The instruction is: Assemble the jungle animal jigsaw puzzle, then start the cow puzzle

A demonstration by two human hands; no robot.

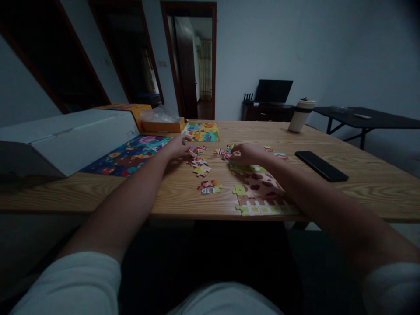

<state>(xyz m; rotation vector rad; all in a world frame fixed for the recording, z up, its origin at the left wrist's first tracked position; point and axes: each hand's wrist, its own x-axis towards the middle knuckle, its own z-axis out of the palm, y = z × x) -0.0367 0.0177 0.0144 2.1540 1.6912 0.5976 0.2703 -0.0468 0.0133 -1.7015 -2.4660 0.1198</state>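
Over a group of loose jigsaw puzzle pieces (199, 162), my left hand (178, 148) is curled, with its fingertips closed at a puzzle piece (192, 152) on the group's left edge. My right hand (246, 153) reaches in from the other side, its fingers closed on a puzzle piece (229, 155) beside other small pieces. Below my right hand lies a partly joined puzzle (259, 190) with brown patches, green parts and a white fence; my right forearm covers part of it. Another small cluster of pieces (210, 187) lies to its left. The dim light blurs the fingertips.
A colourful picture sheet (201, 132) and a dark blue one (131, 154) lie at the back and left, near a white box (78, 135) and an orange tray (164, 126) with clear plastic. To the right are a black phone (320, 165), several pieces (275, 153) and a cup (301, 116).
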